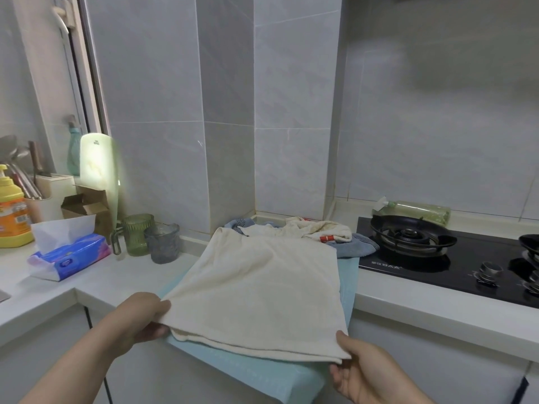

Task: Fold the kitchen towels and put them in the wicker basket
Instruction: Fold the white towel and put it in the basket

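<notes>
Two hands hold the near corners of a cream towel on a white kitchen counter.

At far left stands a yellow soap bottle (13, 211), with a blue tissue pack (70, 258) and two glass mugs (137, 234) to its right. The left hand (145, 316) pinches the near left corner of the cream towel (256, 287) between thumb and curled fingers. The towel lies spread over a light blue cloth (262, 374) that overhangs the counter (102, 287) edge. Behind it, against the tiled wall, sits a crumpled pile of towels (300, 231). The right hand (358, 371) pinches the near right corner, thumb on top. At right is a black gas hob (437, 258), with a green bottle (414, 211) lying behind it.
</notes>
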Demonstrator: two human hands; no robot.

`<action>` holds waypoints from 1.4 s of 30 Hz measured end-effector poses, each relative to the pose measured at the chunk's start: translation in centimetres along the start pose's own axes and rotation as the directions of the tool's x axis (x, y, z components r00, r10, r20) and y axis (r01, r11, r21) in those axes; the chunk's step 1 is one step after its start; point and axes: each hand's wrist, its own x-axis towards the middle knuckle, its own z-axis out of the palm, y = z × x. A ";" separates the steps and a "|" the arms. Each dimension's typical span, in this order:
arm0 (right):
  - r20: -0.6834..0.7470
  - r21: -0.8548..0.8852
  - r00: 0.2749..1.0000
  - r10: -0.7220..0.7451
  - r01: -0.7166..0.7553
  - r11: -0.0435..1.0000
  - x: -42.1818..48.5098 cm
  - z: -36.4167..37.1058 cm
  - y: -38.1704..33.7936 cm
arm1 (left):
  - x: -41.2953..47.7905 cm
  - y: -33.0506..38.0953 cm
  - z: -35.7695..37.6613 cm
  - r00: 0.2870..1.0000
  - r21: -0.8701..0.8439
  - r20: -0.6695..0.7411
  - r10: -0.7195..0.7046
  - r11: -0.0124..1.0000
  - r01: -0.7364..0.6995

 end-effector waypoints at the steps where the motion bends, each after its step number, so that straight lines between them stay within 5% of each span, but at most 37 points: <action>1: -0.025 -0.003 0.999 -0.047 0.047 0.999 -0.1 -0.1 -0.3 | -0.1 -0.2 -0.1 1.000 -0.082 0.009 0.001 0.997 0.000; 5: -0.042 -0.059 0.984 -0.173 0.170 0.984 -1.1 -1.1 -2.2 | -2.6 -1.0 0.2 0.999 -0.309 0.039 0.018 0.951 -0.005; 9: -0.038 -0.203 0.984 -0.176 0.165 0.965 -2.3 -3.1 -2.6 | -5.7 -3.7 0.9 0.998 -0.260 0.049 0.031 0.965 -0.017; 12: 0.000 -0.377 0.988 -0.153 0.141 0.916 -3.3 -4.7 -1.8 | -7.0 -5.9 0.9 0.998 -0.063 0.023 0.065 0.996 -0.064; 16: 0.063 -0.719 0.988 -0.142 0.143 0.680 -3.3 -5.7 -1.8 | -7.4 -5.7 0.3 0.991 0.283 0.032 0.128 0.950 -0.132; 19: 0.045 -0.778 0.990 -0.137 0.120 0.616 -2.3 -5.6 -2.0 | -7.1 -4.7 0.0 0.988 0.392 0.047 0.147 0.907 -0.153; 22: -0.020 -0.833 0.979 -0.205 0.097 0.545 -0.4 -5.7 -2.4 | -5.8 -2.2 0.3 0.958 0.533 -0.101 0.268 0.828 -0.175; 25: -0.060 -0.823 0.936 -0.348 0.151 0.548 2.5 -4.8 -4.5 | -2.8 1.7 1.4 0.940 0.330 -0.069 0.335 0.897 -0.295; 29: -0.024 -0.808 0.895 -0.446 0.245 0.536 6.9 -1.2 -8.9 | 2.2 6.3 3.8 0.971 0.150 0.022 0.240 0.959 -0.240; 36: -0.090 -0.839 0.895 -0.436 0.168 0.518 15.9 1.9 -13.3 | 9.8 9.1 6.8 0.992 0.216 0.002 0.127 0.969 -0.124; 42: -0.187 -0.766 0.927 -0.324 0.068 0.639 18.8 2.4 -15.7 | 13.2 9.7 7.7 0.976 0.023 -0.064 0.209 0.978 -0.208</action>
